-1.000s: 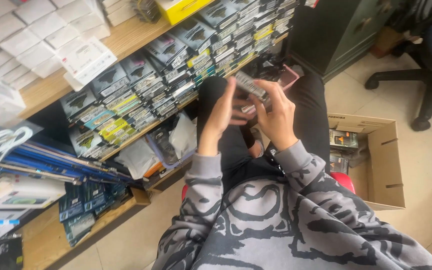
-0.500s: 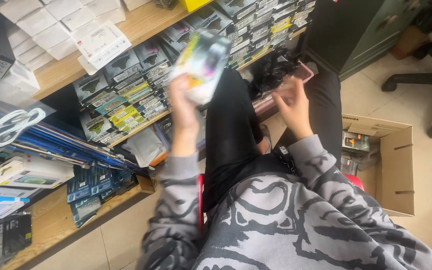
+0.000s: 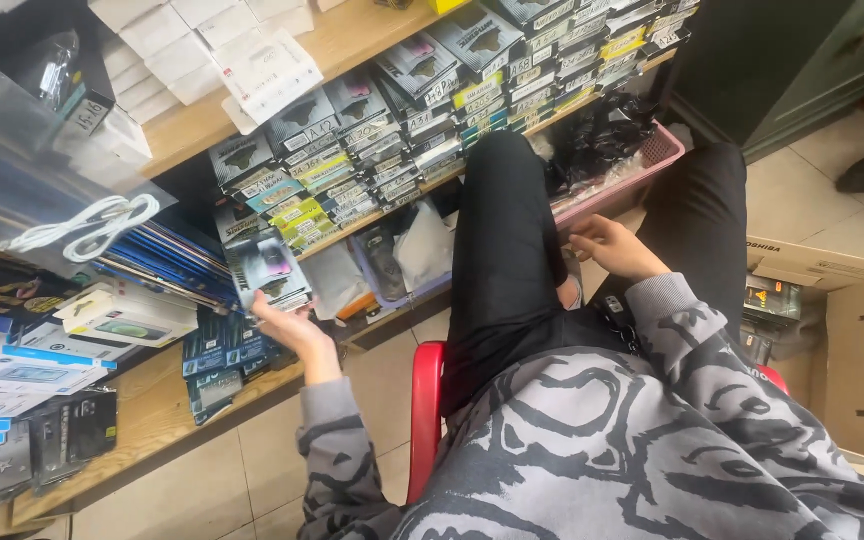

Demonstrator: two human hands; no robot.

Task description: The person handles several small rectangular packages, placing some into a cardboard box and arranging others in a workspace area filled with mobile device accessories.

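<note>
The left hand (image 3: 287, 322) pinches a flat grey card-backed packet (image 3: 267, 268) just before the wooden shelf's (image 3: 352, 45) stacked packets. The right hand (image 3: 612, 245), grip loosely spread, rests near the pink plastic basket (image 3: 652, 165). Best held level by its edges, slid flush.

Flat dark packet (image 3: 266, 268), tilted, held aloft

Shop: shelves (image 3: 372, 45) of packaged accessories (image 3: 422, 90)

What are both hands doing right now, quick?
Left hand: closed on a small flat packet, held out by the shelf.
Right hand: open, holding nothing, beside the pink basket.
</note>
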